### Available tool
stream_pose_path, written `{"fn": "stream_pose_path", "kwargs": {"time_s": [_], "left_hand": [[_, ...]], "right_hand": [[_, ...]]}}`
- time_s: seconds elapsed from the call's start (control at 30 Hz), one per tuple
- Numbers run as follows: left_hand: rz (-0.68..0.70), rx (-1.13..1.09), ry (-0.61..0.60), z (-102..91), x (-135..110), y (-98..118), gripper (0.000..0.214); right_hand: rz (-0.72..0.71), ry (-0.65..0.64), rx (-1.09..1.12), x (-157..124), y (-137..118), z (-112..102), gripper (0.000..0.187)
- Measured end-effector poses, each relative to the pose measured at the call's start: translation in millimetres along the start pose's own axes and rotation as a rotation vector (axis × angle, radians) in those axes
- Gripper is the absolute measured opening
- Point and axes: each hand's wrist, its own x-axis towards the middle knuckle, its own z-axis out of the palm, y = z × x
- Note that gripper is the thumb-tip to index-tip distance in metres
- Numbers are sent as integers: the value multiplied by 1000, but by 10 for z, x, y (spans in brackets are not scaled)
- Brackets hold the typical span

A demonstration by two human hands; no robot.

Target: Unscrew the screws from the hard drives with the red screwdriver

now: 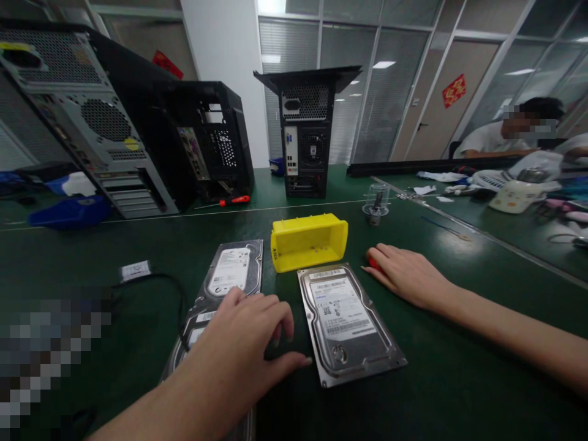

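Observation:
A silver hard drive [349,324] lies label up on the green table in front of me. My left hand [252,337] hovers at its left edge, thumb and fingers apart, holding nothing. Partly beneath that hand is a column of other hard drives [234,269]; my wrist and forearm cover much of them. To the right, my right hand [407,272] rests on the table with its fingers closed over a red handle [374,263]. Most of that object is hidden under the palm. A yellow plastic bin [310,242] lies just beyond the drive, its opening facing me, with tiny bits inside.
Computer cases stand along the back: a large one [114,122], an opened one [215,141] and a tower [305,135]. A red screwdriver [234,201] lies before them. A clear spindle [375,205] stands right of the bin. Across the table sits another person [487,138].

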Motion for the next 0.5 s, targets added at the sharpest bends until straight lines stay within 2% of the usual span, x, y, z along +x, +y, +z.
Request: {"fn": "stream_pose_path", "kwargs": {"time_s": [0.1,0.23,0.33,0.4,0.5], "left_hand": [[22,11,100,-7,76,-73,3],[26,-71,310,-4,144,-142,13],[-1,-153,401,9,166,-152,15],[8,-195,443,27,169,-140,17],[35,-236,530,57,155,-118,17]], "right_hand": [[-44,40,5,11,25,-47,35],[-100,137,40,55,-36,-298,33],[-226,188,120,79,-283,-542,28],[-390,164,190,100,-533,-654,26],[-625,101,251,180,-903,-705,24]]}}
